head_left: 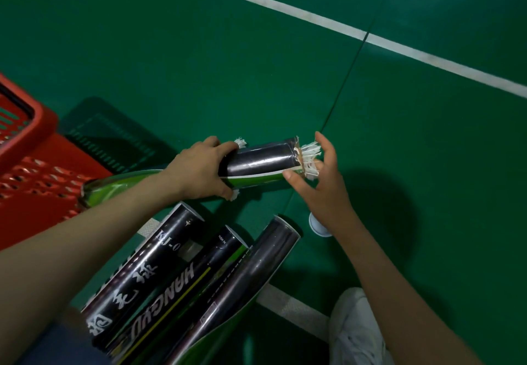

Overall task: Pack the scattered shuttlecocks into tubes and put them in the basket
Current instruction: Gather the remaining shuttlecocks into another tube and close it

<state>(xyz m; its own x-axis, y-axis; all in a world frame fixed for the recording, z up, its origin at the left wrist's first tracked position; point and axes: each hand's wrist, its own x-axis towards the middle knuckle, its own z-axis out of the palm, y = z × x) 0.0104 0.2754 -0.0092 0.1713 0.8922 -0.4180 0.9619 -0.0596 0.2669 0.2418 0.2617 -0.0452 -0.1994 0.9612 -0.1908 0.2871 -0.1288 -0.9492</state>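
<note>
My left hand [201, 169] grips a black and green tube [262, 162] lying almost level above the green floor, and white feathers poke out between its fingers. A white shuttlecock [309, 159] sticks out of the tube's right end. My right hand [319, 182] is at that end with fingers spread, touching the feathers. The red basket [37, 176] stands at the left edge, behind my left forearm. Three more black tubes [182, 279] lie side by side below my hands.
A white tube cap [318, 226] lies on the floor under my right wrist. A white shoe [356, 327] shows at the bottom right. White court lines [313, 19] cross the green floor at the top and bottom.
</note>
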